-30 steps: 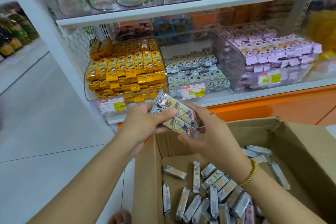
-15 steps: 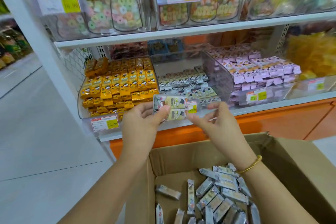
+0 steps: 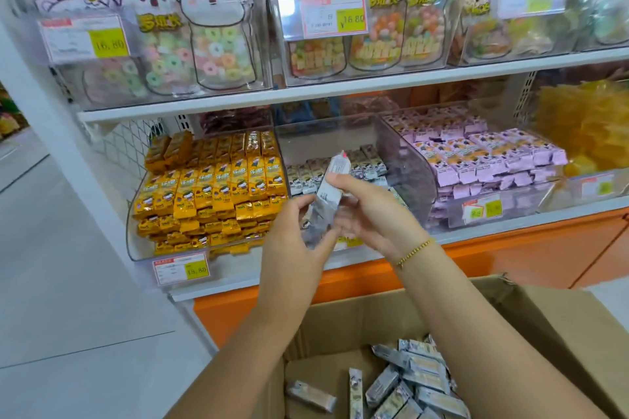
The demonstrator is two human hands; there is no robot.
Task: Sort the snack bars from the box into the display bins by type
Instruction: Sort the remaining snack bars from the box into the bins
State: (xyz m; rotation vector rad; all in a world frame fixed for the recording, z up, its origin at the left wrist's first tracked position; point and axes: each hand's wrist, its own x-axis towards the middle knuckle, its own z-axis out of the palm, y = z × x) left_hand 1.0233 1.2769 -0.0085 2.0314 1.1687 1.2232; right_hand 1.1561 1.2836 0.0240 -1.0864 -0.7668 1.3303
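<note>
- Several silver snack bars (image 3: 329, 192) are bunched in one tilted bundle, held in the air at the open front of the middle bin (image 3: 320, 143); motion blur, so no count.
- right grip (image 3: 371, 211) grasps the bundle, thumb across the upper part and fingers behind it.
- left grip (image 3: 296, 235) is curled round the bundle's lower end, touching the right grip.
- Middle bin is clear plastic and part filled with matching grey-silver stock (image 3: 366, 163) lying low at the back.
- Yellow bars (image 3: 218, 187) are stacked high in the bin just left; purple bars (image 3: 493, 155) fill the bin just right.
- Cardboard box (image 3: 544, 333) sits below the arms with flaps open; loose bars (image 3: 408, 381) are heaped inside, a few lying apart.
- Gold bracelet (image 3: 413, 252) is on the right wrist.
- Upper shelf (image 3: 340, 88) carries bagged ring candy (image 3: 218, 44) behind yellow price tags.
</note>
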